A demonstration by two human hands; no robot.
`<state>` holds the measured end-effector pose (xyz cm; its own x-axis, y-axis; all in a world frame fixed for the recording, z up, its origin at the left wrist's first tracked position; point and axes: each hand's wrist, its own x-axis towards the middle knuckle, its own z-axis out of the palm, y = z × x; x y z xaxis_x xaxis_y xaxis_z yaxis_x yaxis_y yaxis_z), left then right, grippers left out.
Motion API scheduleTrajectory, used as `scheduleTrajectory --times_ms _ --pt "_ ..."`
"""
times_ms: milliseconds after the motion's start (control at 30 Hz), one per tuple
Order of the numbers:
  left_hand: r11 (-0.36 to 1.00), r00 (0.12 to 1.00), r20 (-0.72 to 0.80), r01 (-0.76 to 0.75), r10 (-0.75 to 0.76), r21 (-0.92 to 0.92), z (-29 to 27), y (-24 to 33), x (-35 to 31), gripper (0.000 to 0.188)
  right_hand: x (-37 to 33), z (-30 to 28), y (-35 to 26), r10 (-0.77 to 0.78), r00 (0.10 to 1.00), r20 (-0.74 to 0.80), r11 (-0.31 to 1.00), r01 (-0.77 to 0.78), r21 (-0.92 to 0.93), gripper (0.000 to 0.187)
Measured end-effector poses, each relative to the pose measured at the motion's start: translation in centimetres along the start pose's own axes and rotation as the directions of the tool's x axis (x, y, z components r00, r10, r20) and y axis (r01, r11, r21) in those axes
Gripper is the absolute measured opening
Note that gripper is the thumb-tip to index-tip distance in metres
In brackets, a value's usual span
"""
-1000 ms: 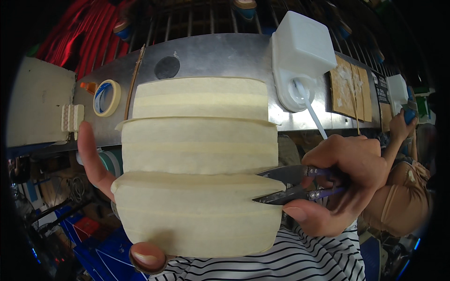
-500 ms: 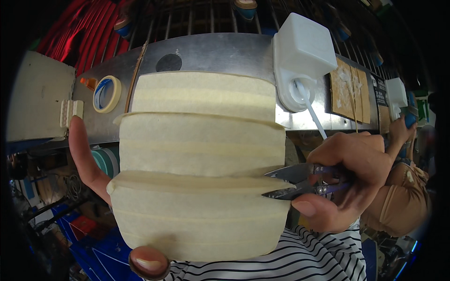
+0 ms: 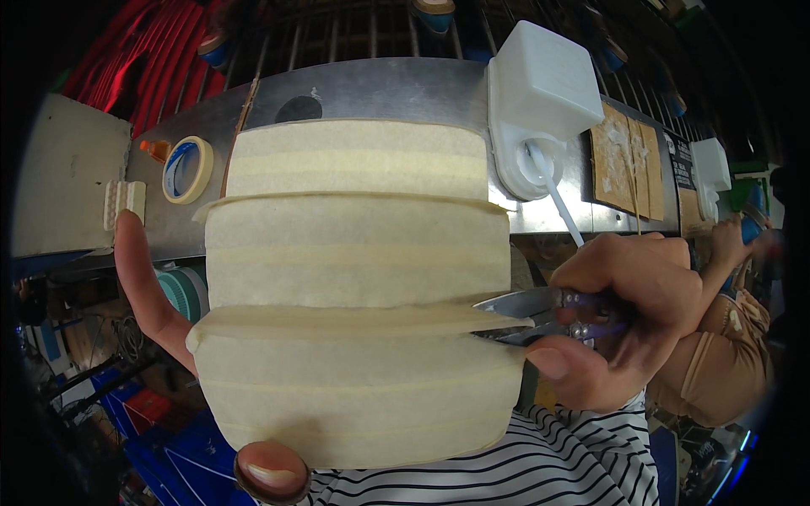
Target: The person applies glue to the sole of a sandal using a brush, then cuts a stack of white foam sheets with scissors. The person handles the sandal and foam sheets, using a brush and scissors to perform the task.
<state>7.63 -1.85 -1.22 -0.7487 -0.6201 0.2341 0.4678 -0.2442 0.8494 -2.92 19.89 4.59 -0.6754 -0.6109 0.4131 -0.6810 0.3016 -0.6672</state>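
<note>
Cream panel [image 3: 359,270], snips [image 3: 525,301], bench [image 3: 380,88] part-hidden, tape [image 3: 204,171], bottle [image 3: 544,84]

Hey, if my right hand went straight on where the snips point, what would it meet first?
Your right hand would likely meet the raised fold of the cream panel, between the open snips; depth is unclear.

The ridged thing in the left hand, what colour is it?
The ridged thing is pale cream with faint yellowish bands; the head view shows best.

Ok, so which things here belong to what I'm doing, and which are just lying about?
In use: cream layered piece, in your left hand; snips, in your right hand.

Apparently just lying about: tape roll; white container; cardboard piece.
</note>
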Motion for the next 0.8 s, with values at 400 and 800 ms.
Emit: scheduleTrajectory --times_ms 400,800 --pt "1.0 1.0 -0.006 -0.002 0.003 0.009 -0.03 0.07 -0.15 0.098 -0.11 -0.18 -0.02 -0.019 0.999 -0.026 1.0 0.018 -0.013 0.056" --pt "1.0 1.0 -0.004 0.002 -0.002 0.013 -0.02 0.15 -0.26 0.095 -0.01 -0.5 -0.14 -0.044 0.998 -0.055 0.999 0.042 -0.03 0.057"
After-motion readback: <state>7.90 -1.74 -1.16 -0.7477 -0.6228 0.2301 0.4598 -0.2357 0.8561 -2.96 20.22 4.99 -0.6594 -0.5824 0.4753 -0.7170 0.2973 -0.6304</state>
